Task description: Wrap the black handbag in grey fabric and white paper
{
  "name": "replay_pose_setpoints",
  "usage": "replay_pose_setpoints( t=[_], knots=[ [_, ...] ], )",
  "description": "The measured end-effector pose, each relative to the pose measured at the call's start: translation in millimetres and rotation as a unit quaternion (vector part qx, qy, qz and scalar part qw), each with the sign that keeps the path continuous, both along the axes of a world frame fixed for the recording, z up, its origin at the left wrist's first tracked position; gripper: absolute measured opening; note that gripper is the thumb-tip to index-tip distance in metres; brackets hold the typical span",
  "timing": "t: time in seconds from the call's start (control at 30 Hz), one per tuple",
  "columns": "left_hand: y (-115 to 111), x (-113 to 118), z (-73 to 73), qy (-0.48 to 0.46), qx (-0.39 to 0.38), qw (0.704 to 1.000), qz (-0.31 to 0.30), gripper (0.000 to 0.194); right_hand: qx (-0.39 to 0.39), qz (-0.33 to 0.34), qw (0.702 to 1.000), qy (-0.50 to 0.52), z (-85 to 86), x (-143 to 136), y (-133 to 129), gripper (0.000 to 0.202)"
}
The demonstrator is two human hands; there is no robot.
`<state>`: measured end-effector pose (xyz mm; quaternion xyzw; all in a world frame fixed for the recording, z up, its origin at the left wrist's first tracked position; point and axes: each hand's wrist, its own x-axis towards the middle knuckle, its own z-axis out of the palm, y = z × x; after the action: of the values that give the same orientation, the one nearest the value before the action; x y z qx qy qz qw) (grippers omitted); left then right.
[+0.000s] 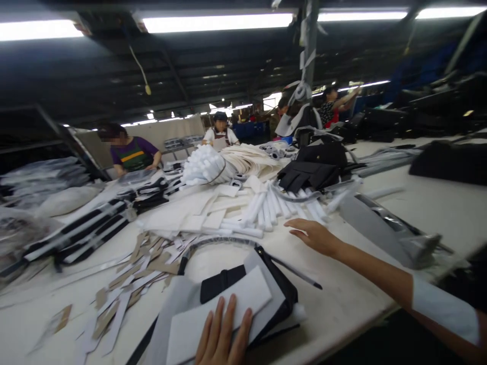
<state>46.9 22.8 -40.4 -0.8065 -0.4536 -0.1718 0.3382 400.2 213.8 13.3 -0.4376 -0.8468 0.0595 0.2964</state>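
Left hand: the left hand (222, 332) is lying flat, fingers spread, pressing on a white panel (220, 309) at the near edge of the tabletop (350, 299); it is gripping nothing.
White panel: it is resting tilted across a black bag piece (232, 284), touching it and covering part of it.
Black bag piece: it is lying near the front of the tabletop, just ahead of the left hand, with a thin dark strap (297, 274) running out to its right.
Right hand: the right hand (314, 235) is reaching forward over the tabletop, open and flat, palm down, holding nothing; whether it is touching the surface I cannot tell.
White rolls: a cluster of white rolls (270, 208) is lying just beyond the right hand's fingertips.
Scraps: brown and white paper strips (140, 268) are lying scattered to the left of the black bag piece.
Black-and-white straps: a stack of black-and-white straps (87, 228) is sitting further left.
Black bags: black bags (312, 170) are piling up in the middle distance, behind the white rolls.
Grey tool: a grey metal tool (384, 228) is lying to the right of the right hand, apart from it.
Other people: a person in a purple top (133, 152) is working at the far left end, and others are working further back.
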Motion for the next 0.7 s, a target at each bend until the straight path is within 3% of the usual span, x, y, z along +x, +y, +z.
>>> replay_pose_setpoints(
  t=[0.17,0.4,0.47,0.53,0.6,0.7],
  knots=[
    [-7.2,2.6,14.2,-0.003,-0.048,0.999,-0.010,0.061,-0.015,0.058,0.997,0.041,6.5,-37.7,-0.2,0.030],
    [-3.7,3.3,12.4,-0.049,0.008,0.998,-0.039,0.049,-0.150,-0.022,0.982,0.116,-41.0,-52.1,-12.8,0.039],
    [-2.9,3.7,12.5,-0.045,0.022,0.998,-0.045,0.047,-0.187,-0.050,0.971,0.142,-44.4,-49.1,-15.3,0.040],
    [-1.8,5.3,11.9,-0.062,0.036,0.996,-0.049,0.044,-0.233,-0.071,0.953,0.180,-33.6,-48.8,-13.5,0.044],
    [-0.1,7.2,11.1,-0.098,0.050,0.993,-0.048,0.042,-0.249,-0.079,0.939,0.225,-10.8,-54.2,-8.3,0.048],
    [3.1,6.0,14.3,-0.136,0.054,0.988,-0.040,0.044,-0.189,-0.084,0.921,0.331,29.5,-68.4,2.5,0.048]
  ],
)
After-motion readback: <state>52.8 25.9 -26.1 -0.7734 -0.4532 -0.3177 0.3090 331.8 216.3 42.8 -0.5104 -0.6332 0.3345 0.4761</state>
